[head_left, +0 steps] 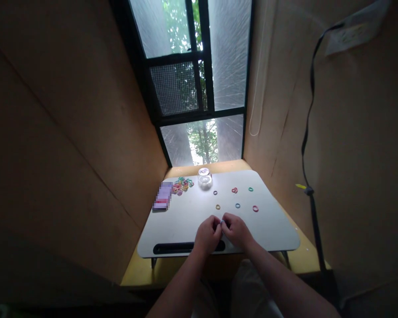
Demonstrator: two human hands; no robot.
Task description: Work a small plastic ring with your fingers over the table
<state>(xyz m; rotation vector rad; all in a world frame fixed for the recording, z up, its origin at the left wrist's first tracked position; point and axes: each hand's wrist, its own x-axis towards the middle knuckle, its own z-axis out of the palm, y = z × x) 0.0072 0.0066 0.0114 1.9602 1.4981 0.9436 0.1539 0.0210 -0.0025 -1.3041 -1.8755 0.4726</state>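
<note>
My left hand [208, 232] and my right hand [236, 229] meet above the near part of a white lap table [182, 225]. Fingertips of both are pinched together on a small pale-blue hair tie [222, 222], mostly hidden by the fingers. Beyond them lie small ring-shaped hair ties, spaced apart in two rows. The near row has a yellow one [218, 206], a blue one [238, 205] and a pink one [255, 208]. Behind are a dark purple one [215, 192], a red clump [234, 190] and a green one [250, 189].
A mixed pile of coloured hair ties [183, 185] lies at the back left, beside a blurred-out phone-like slab [163, 196]. A clear round container [205, 181] stands at the back. A black slot [172, 248] runs along the near edge. A black cord [307, 132] hangs at right.
</note>
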